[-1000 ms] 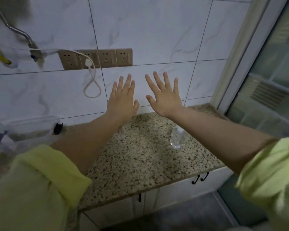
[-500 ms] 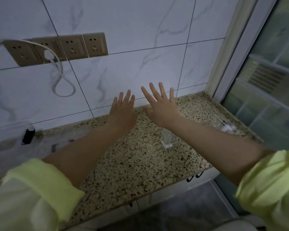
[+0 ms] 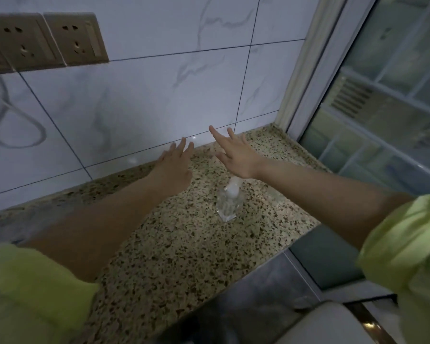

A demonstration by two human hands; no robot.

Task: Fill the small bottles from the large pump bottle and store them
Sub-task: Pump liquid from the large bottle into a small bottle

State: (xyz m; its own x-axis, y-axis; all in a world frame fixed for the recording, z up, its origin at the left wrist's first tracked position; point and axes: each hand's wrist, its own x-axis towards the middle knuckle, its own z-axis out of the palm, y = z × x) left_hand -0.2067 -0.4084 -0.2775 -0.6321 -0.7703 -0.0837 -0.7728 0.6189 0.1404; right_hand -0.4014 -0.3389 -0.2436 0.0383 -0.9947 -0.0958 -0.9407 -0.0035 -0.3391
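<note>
One small clear bottle (image 3: 227,203) with a white pump-style top stands upright on the speckled table (image 3: 174,244), toward its three o'clock side and well short of the wall at twelve o'clock. Its body is see-through with a squarish base. Whether it holds any liquid cannot be told in this dim light.

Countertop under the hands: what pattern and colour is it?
Speckled granite countertop: beige with dark flecks, clearest in the head view.
</note>
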